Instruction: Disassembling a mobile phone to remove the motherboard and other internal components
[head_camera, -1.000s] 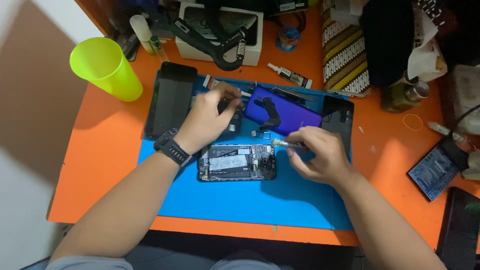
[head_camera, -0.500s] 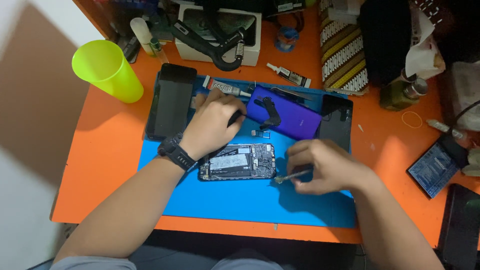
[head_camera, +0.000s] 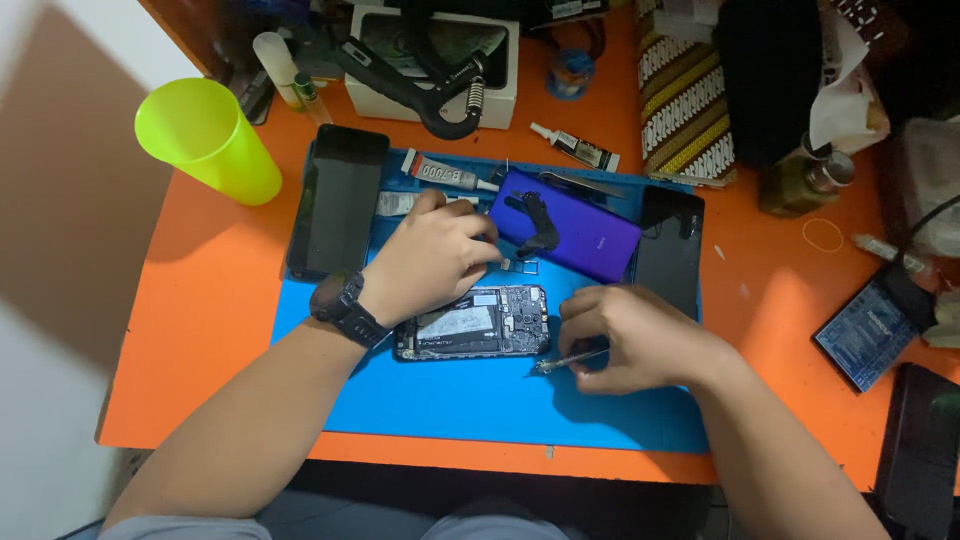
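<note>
An opened phone (head_camera: 472, 324) with its circuit board showing lies on a blue work mat (head_camera: 450, 410). My left hand (head_camera: 430, 255), a black watch on its wrist, sits just above the phone with curled fingers. Its fingertips touch small loose parts (head_camera: 515, 265) beside a purple back cover (head_camera: 575, 235); whether it grips one is hidden. My right hand (head_camera: 635, 335) rests on the mat by the phone's right end. It is closed on a thin metal tool (head_camera: 562, 363) whose tip points left along the phone's lower edge.
A black phone screen (head_camera: 335, 200) lies at the mat's left and a dark panel (head_camera: 668, 245) at its right. A lime cup (head_camera: 205, 140) stands far left. Glue tubes (head_camera: 445, 172), a white box (head_camera: 435, 60), a small bottle (head_camera: 800, 180) and a battery (head_camera: 870, 330) crowd the orange table (head_camera: 200, 330).
My right hand with the tool has dropped from the phone's upper right end down to the mat at its lower right corner. The left hand has hardly moved.
</note>
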